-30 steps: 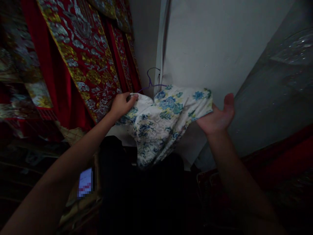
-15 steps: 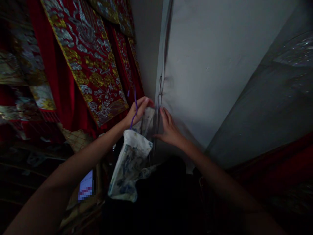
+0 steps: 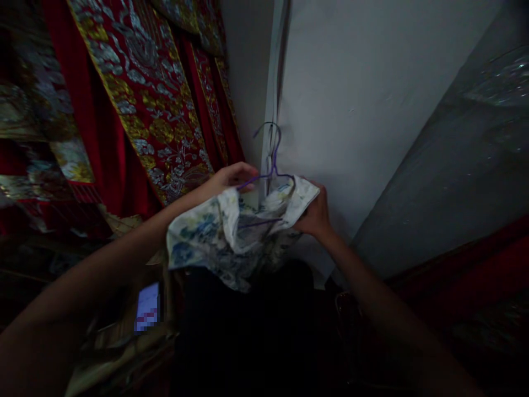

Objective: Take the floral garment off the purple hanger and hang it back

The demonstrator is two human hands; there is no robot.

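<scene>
The right hand [image 3: 314,212] is pinching the shoulder of the floral garment [image 3: 248,237], which is hanging on the purple hanger [image 3: 275,168] above the dark lap. The left hand [image 3: 237,176] is curling its fingers loosely beside the hanger, their grip unclear

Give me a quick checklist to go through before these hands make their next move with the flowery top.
1. Hanger inside the top: ok. The purple hanger has its lower bar showing within the neck opening of the flowery top.
2. Hook clear of the fabric: ok. It rises above the neckline.
3. Fabric smooth: not ok. It is creased and bunched around the neck.
4. Right hand on the top: ok. It is at the shoulder on that side.
5. Left hand gripping the hanger: cannot tell. Its fingers are beside the hanger's arm, but blurred.
</scene>
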